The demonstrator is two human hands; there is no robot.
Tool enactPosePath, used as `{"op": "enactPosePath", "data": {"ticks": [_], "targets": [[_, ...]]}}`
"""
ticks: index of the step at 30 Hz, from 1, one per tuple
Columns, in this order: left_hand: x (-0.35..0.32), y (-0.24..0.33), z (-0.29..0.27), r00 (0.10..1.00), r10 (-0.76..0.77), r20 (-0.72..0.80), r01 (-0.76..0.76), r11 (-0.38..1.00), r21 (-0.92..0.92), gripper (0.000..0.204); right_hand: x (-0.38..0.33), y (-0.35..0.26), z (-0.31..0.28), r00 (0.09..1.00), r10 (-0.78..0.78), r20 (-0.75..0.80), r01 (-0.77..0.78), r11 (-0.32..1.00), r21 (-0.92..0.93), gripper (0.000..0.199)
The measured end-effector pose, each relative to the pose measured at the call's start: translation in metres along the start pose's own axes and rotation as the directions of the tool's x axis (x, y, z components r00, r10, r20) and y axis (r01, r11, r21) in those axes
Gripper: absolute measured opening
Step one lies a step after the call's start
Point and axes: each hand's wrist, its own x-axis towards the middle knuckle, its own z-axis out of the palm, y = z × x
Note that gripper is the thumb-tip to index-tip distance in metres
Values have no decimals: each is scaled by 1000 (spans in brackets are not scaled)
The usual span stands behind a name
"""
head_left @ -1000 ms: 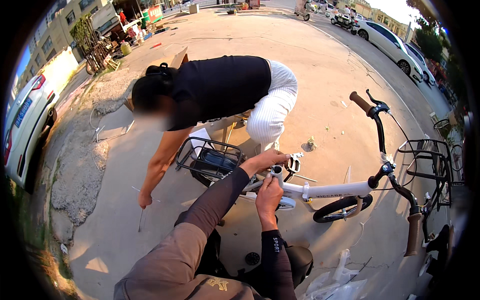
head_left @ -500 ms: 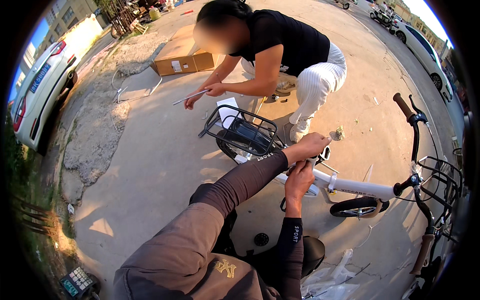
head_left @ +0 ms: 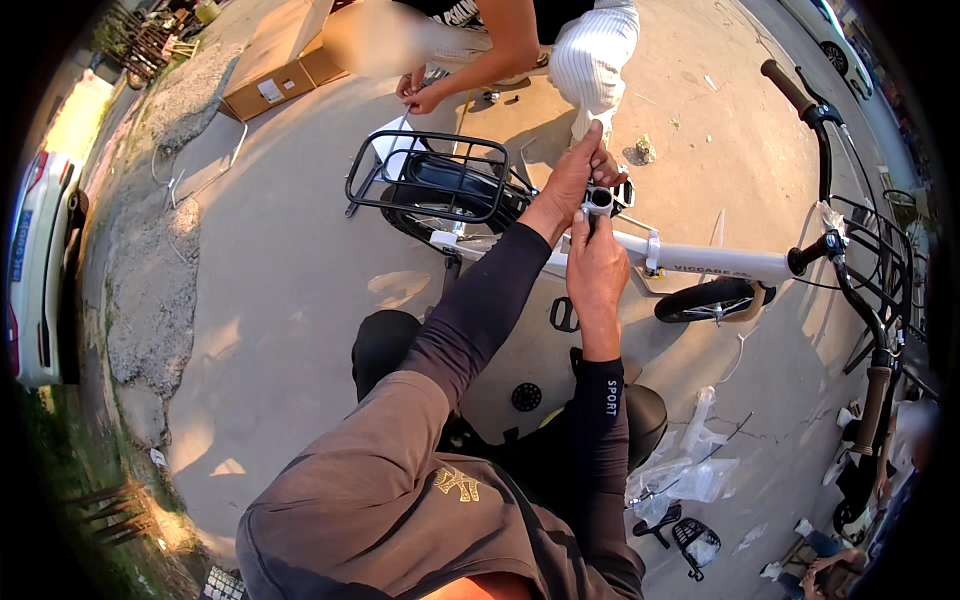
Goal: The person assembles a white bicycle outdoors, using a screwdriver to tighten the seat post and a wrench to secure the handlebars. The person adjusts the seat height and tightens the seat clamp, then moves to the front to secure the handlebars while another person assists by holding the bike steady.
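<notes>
A white bicycle frame [head_left: 700, 258] stands before me, its rear wheel to the left and its handlebar to the right. The open top of its seat tube [head_left: 600, 197] shows between my hands, with a silver seat clamp [head_left: 596, 209] around it. From the far left side, my left hand [head_left: 575, 178] closes against the clamp, fingers bent and partly hidden. My right hand [head_left: 598, 272] grips the near side, its thumb tip against the clamp. Behind the tube sits a black rear rack [head_left: 430, 172] over the rear wheel.
Across the bicycle a person in striped trousers [head_left: 592, 62] crouches, both hands on a thin rod. A cardboard box [head_left: 268, 75] lies behind at the left. Black handlebar [head_left: 826, 180] and front basket [head_left: 890, 265] stand right. Plastic bags [head_left: 695, 470] and a loose pedal [head_left: 697, 548] lie lower right.
My view has tipped down and shifted, and the seat tube's opening now shows between my hands. My left hand has turned, its fingers pointing up. The other person's hands have lowered toward the rack.
</notes>
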Motion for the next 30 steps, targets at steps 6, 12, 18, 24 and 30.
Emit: {"op": "enactPosePath", "data": {"ticks": [6,12,18,24,30], "targets": [[-18,22,33,994,-19,-108,87,736,671,43,-1,25,-65,993,-52,-105,49,998,-34,31],[-10,-12,13,988,154,-2,-145,940,307,43,-12,63,-117,990,-19,138,0,991,137,37],[-4,-18,11,997,46,-56,-57,976,-208,42,-76,236,-121,906,335,259,-417,810,412,35],[-1,-19,2,979,169,111,-123,933,-337,46,-204,362,-14,870,474,133,-490,860,140,46],[-8,-15,-2,988,155,-13,-155,979,-132,44,-225,395,42,847,475,240,-488,873,-3,73]]}}
